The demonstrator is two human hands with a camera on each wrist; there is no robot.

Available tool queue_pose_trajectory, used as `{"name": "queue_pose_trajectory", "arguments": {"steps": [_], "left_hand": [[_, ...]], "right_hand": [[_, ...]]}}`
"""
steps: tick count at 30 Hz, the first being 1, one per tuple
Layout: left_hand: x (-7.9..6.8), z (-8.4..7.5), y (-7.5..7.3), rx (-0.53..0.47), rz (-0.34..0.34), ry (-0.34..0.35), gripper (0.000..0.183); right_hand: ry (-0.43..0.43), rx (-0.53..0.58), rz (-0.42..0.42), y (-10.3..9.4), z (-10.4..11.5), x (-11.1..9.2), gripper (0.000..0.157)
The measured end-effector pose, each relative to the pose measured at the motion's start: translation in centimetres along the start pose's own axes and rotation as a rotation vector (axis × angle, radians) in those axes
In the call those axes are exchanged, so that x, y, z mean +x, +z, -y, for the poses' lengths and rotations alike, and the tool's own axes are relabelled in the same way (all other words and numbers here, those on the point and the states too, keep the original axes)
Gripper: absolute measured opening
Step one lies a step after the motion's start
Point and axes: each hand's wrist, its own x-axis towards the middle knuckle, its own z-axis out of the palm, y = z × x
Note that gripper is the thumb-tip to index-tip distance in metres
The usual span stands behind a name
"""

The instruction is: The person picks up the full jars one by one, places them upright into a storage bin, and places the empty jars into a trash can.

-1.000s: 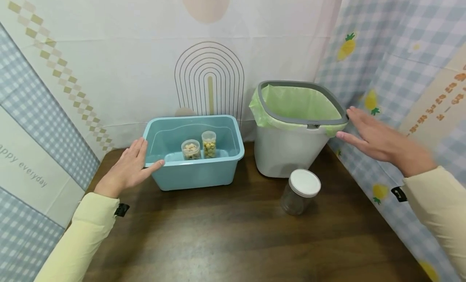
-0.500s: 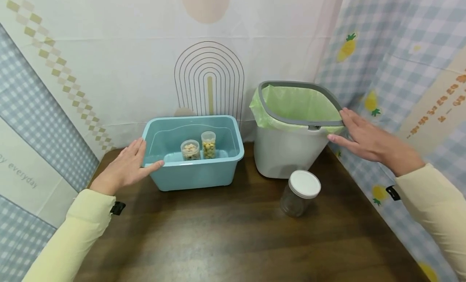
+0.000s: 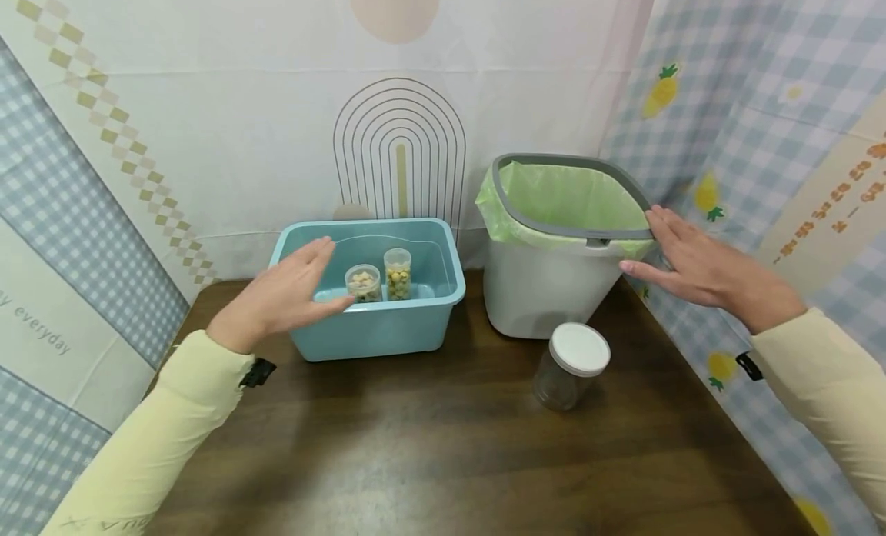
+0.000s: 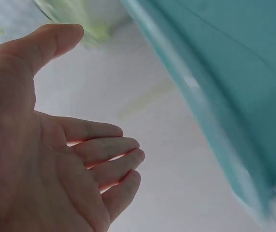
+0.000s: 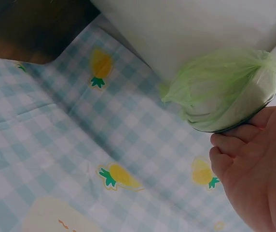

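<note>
At about nine o'clock on the dark wooden table (image 3: pixel 429 451), the person's left hand (image 3: pixel 280 294) hangs over the near left corner of the blue bin (image 3: pixel 422 332), fingers straight and loosely spread, thumb pointing toward the bin's middle; it holds nothing, and the left wrist view shows the open palm with the bin's blue wall just beside it (blurred there). Whether the hand touches the rim cannot be told. Inside the bin, near its front wall, stand two small clear jars: a short jar (image 3: pixel 363 283) with pale contents and, touching or just beside it on the right, a taller jar (image 3: pixel 398 274) with yellowish contents. At about one o'clock from the bin stands the white trash can (image 3: pixel 536 294), with a grey rim and a green bag liner (image 3: pixel 564 194) folded over its edge. In front of the can, at its six o'clock, a clear empty jar (image 3: pixel 569 367) with a white lid stands upright on the table, apart from both hands. At three o'clock, the right hand (image 3: pixel 699 263) rests against the can's right corner, fingers straight on the grey rim and the bunched green liner, thumb along the side below; it clasps nothing.
</note>
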Motion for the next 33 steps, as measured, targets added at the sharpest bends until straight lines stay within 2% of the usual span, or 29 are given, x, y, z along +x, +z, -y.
{"name": "queue_pose_trajectory", "arguments": {"steps": [7,12,16,23,29,33], "left_hand": [[1.9,-6.6,-0.7,-0.015,-0.045,0.196,0.088],[2.9,-9.9,0.1,-0.073,-0.019,0.311,0.086],[3.6,-11.7,2.1,-0.120,0.037,0.365,0.084],[5.1,-15.0,6.5,-0.148,0.128,0.415,0.083],[7.7,-17.6,10.3,-0.250,0.160,0.441,0.081],[9.5,-19.0,13.0,-0.330,0.126,0.442,0.081]], "right_hand": [[-0.006,-0.011,-0.017,0.1,0.0,0.1,0.101],[-0.013,-0.012,-0.030,0.3,0.0,0.0,0.103],[-0.020,-0.019,-0.042,0.6,0.1,0.0,0.103],[-0.032,-0.040,-0.051,0.8,0.2,-0.4,0.105],[-0.039,-0.056,-0.080,0.8,0.0,-0.5,0.104],[-0.038,-0.053,-0.080,0.6,0.1,-0.3,0.104]]}}
